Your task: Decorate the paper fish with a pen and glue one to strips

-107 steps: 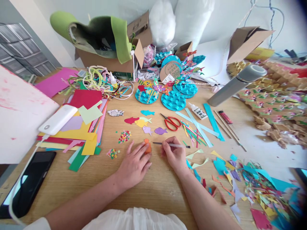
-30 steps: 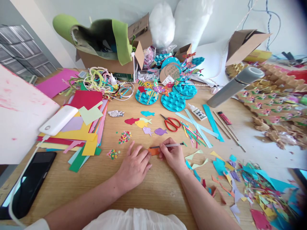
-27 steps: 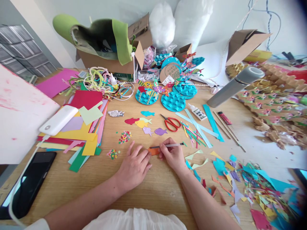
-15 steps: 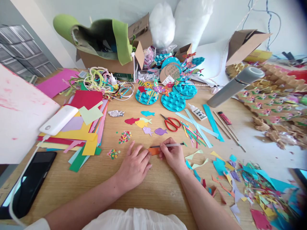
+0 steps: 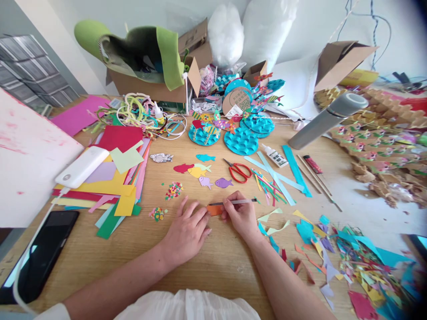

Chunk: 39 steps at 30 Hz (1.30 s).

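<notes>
Rests the half-open left hand (image 5: 187,226) palm down on the bench (image 5: 220,271), touching the left end of the orange paper (image 5: 215,210). Pinches a grey pencil (image 5: 245,202) in the curled right hand (image 5: 238,216), along that paper's far edge. Has a purple paper fish (image 5: 223,182) and red-handled scissors (image 5: 233,166) beyond, then blue scalloped discs (image 5: 240,141).
</notes>
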Available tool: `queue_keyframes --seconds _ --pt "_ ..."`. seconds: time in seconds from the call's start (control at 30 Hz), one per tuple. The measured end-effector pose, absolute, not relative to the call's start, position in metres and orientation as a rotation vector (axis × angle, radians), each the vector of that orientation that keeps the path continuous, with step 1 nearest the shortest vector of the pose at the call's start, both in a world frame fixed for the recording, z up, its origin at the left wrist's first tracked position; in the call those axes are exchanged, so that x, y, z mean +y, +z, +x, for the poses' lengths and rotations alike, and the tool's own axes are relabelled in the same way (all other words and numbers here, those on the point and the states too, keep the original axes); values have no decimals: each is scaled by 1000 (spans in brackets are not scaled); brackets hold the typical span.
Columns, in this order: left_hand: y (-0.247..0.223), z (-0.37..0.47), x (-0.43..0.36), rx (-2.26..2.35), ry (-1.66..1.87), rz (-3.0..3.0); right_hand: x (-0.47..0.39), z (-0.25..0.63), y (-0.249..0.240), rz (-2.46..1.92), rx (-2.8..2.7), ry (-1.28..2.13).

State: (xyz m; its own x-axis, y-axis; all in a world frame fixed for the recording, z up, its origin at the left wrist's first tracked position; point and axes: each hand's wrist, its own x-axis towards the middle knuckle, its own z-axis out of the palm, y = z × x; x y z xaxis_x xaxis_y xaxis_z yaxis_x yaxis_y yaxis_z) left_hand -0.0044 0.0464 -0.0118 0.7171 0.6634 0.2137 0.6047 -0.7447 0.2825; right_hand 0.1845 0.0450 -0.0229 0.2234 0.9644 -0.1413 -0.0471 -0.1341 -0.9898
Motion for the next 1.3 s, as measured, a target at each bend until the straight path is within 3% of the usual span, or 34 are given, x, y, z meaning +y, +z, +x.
queue_keyframes --seconds 1.3 --pt "-13 -5 47 1012 447 2710 44 184 -22 -1422 -951 1152"
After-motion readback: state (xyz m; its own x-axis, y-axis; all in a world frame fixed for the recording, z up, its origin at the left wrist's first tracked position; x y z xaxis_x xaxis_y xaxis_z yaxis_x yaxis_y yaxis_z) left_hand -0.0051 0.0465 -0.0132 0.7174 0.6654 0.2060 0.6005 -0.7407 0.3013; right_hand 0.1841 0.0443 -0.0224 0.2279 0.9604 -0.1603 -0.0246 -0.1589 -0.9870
